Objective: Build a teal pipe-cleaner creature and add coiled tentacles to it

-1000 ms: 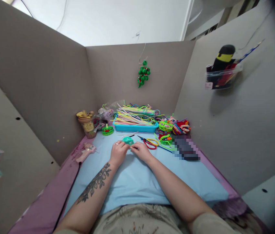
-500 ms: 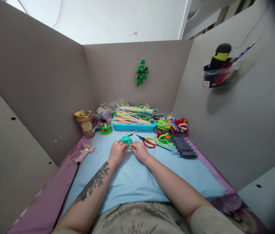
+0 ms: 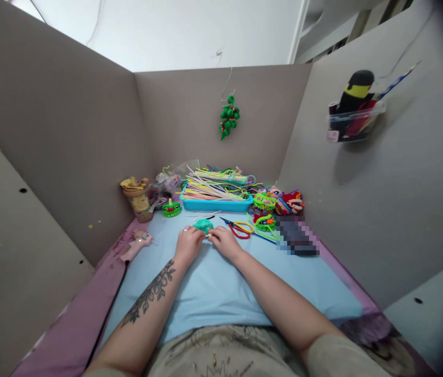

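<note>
A: How should the puff handle for you, there on your side of the tray?

B: Light, judging by its small, fluffy look; your 2 hands should hardly feel it. Expect a soft surface, perhaps with some stiffness inside if it is made like the stems in the tray. It probably isn't slippery, since fuzz tends to catch on skin. You are likelier to squash it out of shape than to break it.

A: So where do you best take hold?

B: At its edge on the side away from the tray, with a light thumb-and-finger pinch, so that you leave the rounded top uncrushed.

A: And what are your hands doing?

B: Your left hand and right hand both have their fingers curled in, tips nearly meeting. Both look closed on a pale bit between them. Whether your left fingers also grip the puff, you cannot tell; they cover its near edge.

A: Where is the puff from your hands, then?

B: Just past your fingertips, towards the tray and left of the tray's middle. It sits closer to your left fingers and seems to touch them. The scissors lie to its right, before the tray's right end.
</note>
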Demonstrator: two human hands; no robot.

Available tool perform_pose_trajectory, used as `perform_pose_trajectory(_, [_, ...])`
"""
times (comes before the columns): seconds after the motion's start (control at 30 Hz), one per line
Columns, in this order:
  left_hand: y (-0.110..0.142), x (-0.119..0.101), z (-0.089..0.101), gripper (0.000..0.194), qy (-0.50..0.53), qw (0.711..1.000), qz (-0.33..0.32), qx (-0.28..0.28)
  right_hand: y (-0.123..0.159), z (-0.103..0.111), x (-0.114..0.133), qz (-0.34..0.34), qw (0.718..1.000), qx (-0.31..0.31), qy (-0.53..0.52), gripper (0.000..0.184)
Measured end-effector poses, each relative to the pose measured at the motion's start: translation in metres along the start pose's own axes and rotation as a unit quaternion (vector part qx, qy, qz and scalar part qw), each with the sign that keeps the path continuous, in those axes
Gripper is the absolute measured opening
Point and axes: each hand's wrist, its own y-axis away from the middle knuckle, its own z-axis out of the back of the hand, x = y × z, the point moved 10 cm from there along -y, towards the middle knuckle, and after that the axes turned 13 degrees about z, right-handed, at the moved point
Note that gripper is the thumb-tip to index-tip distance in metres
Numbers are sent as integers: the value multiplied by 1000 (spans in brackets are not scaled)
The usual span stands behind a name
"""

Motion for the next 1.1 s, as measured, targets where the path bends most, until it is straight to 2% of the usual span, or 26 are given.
perform_pose_trajectory(0.27, [0, -3, -2, 18, 31, 999, -23, 10, -1, -3, 5, 30, 998, 31, 46, 12])
perform_pose_trajectory(0.47, [1, -1, -5, 16, 52, 998, -5, 23, 1, -11, 9, 57, 992, 71, 89, 15])
perform_pose_trajectory(0.63, [4, -8, -12, 21, 78, 994, -47, 53, 2, -16, 12, 74, 991, 75, 81, 17])
perform_pose_trajectory(0.9, [4, -8, -22, 28, 78, 989, -90, 85, 3, -20, 15, 79, 986, 101, 102, 17])
perform_pose_trajectory(1.1, [4, -10, -21, 27, 78, 989, -98, 81, 6, -23, 16, 90, 985, 99, 105, 15])
